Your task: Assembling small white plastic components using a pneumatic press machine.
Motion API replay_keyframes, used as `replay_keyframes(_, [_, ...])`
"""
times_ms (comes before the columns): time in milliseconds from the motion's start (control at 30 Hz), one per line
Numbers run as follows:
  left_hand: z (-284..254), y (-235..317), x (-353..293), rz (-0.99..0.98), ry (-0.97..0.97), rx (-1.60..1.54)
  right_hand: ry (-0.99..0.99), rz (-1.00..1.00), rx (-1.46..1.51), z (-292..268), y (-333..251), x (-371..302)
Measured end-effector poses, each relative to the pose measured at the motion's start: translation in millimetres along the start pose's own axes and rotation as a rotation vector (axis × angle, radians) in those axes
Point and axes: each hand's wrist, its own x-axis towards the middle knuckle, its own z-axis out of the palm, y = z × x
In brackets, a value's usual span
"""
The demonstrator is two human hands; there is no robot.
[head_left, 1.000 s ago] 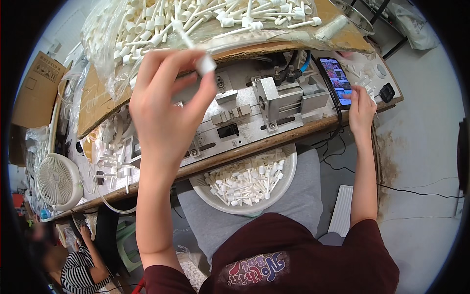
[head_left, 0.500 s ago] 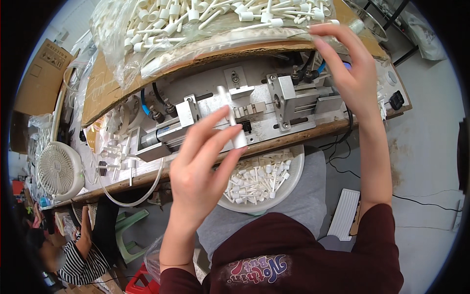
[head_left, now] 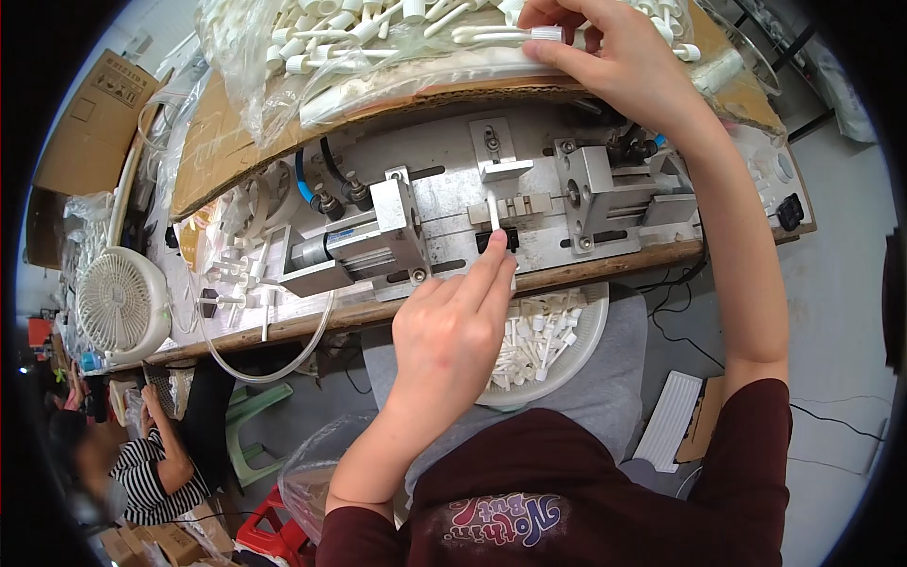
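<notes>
My left hand is closed, its fingers stretched together over a slim white plastic stick. The stick's far end lies at the small notched metal block in the middle of a bench fixture; my fingers cover much of the rest. At the far side my right hand pinches the ribbed white cap of a capped applicator stick, its rod pointing left. That hand is over a heap of similar capped sticks on plastic sheeting.
Metal cylinders flank the block, the left one and the right one. A cardboard sheet overhangs the fixture. On my lap sits a round basin of white pieces. A fan stands left; a person in stripes sits beyond.
My left hand has brought its white stick down to the notched block. My right hand has moved left and taken a capped applicator stick from the heap. The view has shifted slightly.
</notes>
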Motion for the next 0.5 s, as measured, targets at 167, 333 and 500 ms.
replay_keyframes(167, [2.5,-6.1,11.1,-0.019,-0.055,0.014,-0.066,-0.028,-0.002,-8.3,-36.7,-22.5])
replay_keyframes(333, [1.5,-5.2,12.6,-0.050,-0.074,0.009,-0.092,0.085,0.329,-7.4,-33.6,-35.5])
replay_keyframes(500, [2.2,-6.1,12.5,-0.066,-0.068,-0.010,-0.051,0.045,0.536,0.0,-27.1,-69.8])
